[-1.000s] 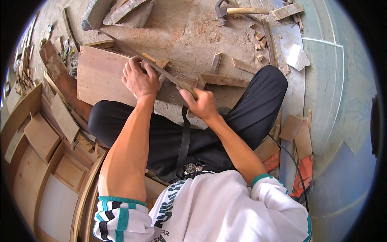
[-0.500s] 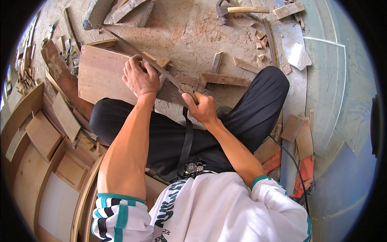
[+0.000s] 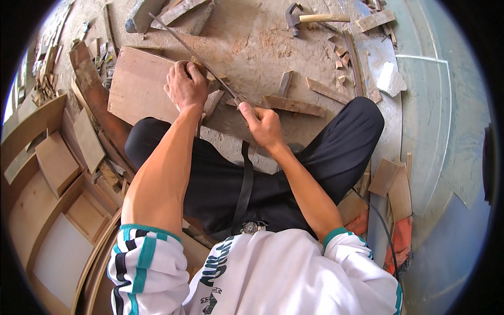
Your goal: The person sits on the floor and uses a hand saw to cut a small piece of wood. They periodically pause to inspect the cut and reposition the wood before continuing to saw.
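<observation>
While a thin, grey metal-bladed tool point(image 3: 211, 70) is gripped by the right hand point(image 3: 266, 127), the flat brown wooden panel point(image 3: 139, 84) is best steadied at its right by the left hand point(image 3: 187, 86), grasp unclear.

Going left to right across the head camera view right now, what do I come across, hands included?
White panel, flat wooden panel, left hand, right hand, hammer, white chunk. The long thin tool spans several of these, so I left it out.
</observation>
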Available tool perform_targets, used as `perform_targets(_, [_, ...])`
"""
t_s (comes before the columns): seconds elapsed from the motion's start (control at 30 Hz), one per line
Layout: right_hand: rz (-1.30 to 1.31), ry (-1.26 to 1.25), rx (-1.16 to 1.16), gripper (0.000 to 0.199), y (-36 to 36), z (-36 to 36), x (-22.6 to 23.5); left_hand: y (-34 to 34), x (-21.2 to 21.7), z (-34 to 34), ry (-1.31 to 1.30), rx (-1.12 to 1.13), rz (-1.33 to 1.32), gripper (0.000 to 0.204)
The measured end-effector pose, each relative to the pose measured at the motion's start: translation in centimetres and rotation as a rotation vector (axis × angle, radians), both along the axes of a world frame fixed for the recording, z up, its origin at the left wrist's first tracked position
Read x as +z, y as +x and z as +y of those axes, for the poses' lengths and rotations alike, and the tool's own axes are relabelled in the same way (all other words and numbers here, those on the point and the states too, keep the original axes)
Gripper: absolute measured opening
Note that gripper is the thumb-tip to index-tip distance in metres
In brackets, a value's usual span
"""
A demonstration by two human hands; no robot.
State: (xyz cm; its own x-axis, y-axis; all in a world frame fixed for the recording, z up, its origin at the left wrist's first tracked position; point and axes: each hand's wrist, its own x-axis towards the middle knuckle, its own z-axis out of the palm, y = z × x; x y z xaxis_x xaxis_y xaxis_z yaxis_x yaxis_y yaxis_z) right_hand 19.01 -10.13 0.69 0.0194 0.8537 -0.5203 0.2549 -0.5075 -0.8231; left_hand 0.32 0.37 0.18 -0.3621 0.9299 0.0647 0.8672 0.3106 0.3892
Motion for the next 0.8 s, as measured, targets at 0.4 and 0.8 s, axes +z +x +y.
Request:
perform_targets(0.4, [-0.108,0.141,-0.064,0.074,0.3,0.7,1.5,0.5,-0.1,0.0,-0.068,0.131,0.06,0.036])
perform_targets(0.8, [-0.197,0.217,0.002,0.065,-1.7,0.3,1.1,0.7,0.2,0.5,-0.026,0.112,0.057,0.031])
